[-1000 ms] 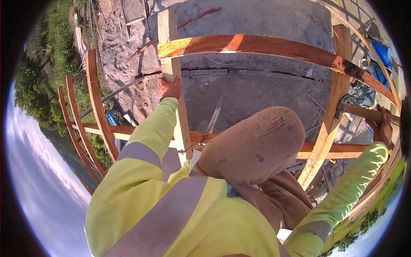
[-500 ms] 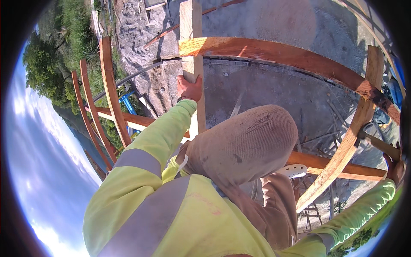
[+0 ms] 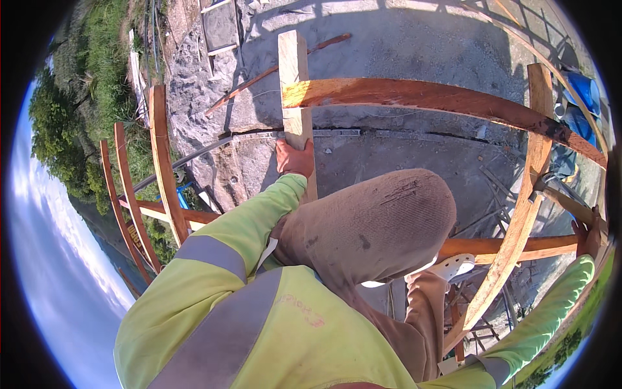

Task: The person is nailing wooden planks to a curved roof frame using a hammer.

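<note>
My left hand (image 3: 295, 157) is wrapped round an upright pale timber post (image 3: 299, 126), just below where a reddish-brown wooden beam (image 3: 402, 92) meets it. At the right edge, my right hand (image 3: 586, 232) is closed round the wooden handle of a hammer (image 3: 565, 201). The hammer's head lies against a slanting timber (image 3: 518, 227), which crosses the far end of the reddish-brown beam. Part of the right hand is in shadow, so some fingers are hard to make out.
My bent knee (image 3: 382, 214) rises between both arms, and a white perforated shoe (image 3: 453, 266) rests by a lower horizontal beam (image 3: 544, 247). Several upright timbers (image 3: 167, 162) stand at left. Far below lies grey ground (image 3: 414, 155) with loose sticks; blue containers (image 3: 583, 87) are at far right.
The whole view has shifted slightly, so the post and beam sit lower in the picture. My left hand keeps its hold on the post, and my right hand still has the hammer.
</note>
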A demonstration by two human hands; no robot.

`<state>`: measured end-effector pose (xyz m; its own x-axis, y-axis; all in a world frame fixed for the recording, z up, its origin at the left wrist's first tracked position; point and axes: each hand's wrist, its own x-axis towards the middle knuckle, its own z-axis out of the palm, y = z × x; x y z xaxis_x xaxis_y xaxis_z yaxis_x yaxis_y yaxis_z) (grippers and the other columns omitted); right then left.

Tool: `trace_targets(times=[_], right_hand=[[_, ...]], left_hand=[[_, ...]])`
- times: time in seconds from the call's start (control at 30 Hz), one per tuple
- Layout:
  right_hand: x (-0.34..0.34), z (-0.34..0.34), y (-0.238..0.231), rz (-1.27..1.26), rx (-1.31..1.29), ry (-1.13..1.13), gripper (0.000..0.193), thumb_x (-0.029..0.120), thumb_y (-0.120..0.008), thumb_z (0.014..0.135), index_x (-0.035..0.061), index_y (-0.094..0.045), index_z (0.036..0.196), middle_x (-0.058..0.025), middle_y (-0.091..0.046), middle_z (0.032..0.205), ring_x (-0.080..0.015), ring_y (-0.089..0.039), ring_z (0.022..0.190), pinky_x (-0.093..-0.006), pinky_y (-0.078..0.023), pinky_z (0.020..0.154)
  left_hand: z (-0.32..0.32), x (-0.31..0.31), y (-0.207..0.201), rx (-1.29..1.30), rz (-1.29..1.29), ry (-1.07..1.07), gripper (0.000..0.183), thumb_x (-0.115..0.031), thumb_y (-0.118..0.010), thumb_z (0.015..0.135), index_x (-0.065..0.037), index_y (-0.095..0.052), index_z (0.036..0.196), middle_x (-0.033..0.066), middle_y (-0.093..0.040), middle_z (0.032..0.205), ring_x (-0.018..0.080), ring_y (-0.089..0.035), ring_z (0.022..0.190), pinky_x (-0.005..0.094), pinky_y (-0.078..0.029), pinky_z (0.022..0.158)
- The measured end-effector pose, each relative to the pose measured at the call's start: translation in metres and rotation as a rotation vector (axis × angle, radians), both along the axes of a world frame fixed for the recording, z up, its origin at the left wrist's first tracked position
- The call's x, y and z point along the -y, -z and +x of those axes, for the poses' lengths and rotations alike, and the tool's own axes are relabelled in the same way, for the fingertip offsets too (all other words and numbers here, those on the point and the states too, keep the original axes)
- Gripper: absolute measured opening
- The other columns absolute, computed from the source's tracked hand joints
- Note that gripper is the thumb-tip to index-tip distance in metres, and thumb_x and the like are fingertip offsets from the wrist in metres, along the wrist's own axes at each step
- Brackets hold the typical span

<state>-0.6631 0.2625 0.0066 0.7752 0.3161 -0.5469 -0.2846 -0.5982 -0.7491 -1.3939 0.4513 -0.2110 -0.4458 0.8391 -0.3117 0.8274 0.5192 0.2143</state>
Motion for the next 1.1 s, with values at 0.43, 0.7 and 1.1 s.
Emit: trace_targets(times=[0.43, 0.7, 1.1], right_hand=[[0.017, -0.125, 0.010, 0.336, -0.028, 0.217, 0.045, 0.030, -0.066, 0.083, 0.0093, -0.048, 0.119, -0.0082, -0.057, 0.100, -0.0200, -0.059, 0.092, -0.0405, -0.050, 0.088], [0.058, -0.147, -0.087, 0.549, -0.025, 0.174, 0.036, 0.017, -0.054, 0.090, 0.0087, -0.048, 0.124, -0.0132, -0.058, 0.114, -0.0215, -0.059, 0.100, -0.0348, -0.047, 0.091], [0.085, -0.279, -0.263, 1.116, -0.250, -0.813, 0.063, 0.018, -0.045, 0.088, -0.0057, -0.014, 0.138, -0.0245, -0.032, 0.138, -0.0393, -0.028, 0.129, -0.0545, -0.008, 0.113]], left_hand=[[0.043, -0.008, 0.002, 0.107, -0.034, -0.020, 0.065, -0.041, -0.068, 0.070, -0.002, -0.041, 0.114, 0.0154, -0.050, 0.110, 0.0331, -0.051, 0.105, 0.0423, -0.045, 0.086], [0.055, -0.015, 0.002, 0.217, -0.059, -0.008, 0.066, -0.042, -0.067, 0.069, -0.003, -0.042, 0.117, 0.0133, -0.051, 0.112, 0.0315, -0.050, 0.107, 0.0406, -0.044, 0.088], [0.060, -0.022, 0.010, 0.254, -0.046, -0.043, 0.063, -0.040, -0.068, 0.066, -0.004, -0.044, 0.112, 0.0123, -0.050, 0.112, 0.0318, -0.050, 0.107, 0.0419, -0.045, 0.087]])
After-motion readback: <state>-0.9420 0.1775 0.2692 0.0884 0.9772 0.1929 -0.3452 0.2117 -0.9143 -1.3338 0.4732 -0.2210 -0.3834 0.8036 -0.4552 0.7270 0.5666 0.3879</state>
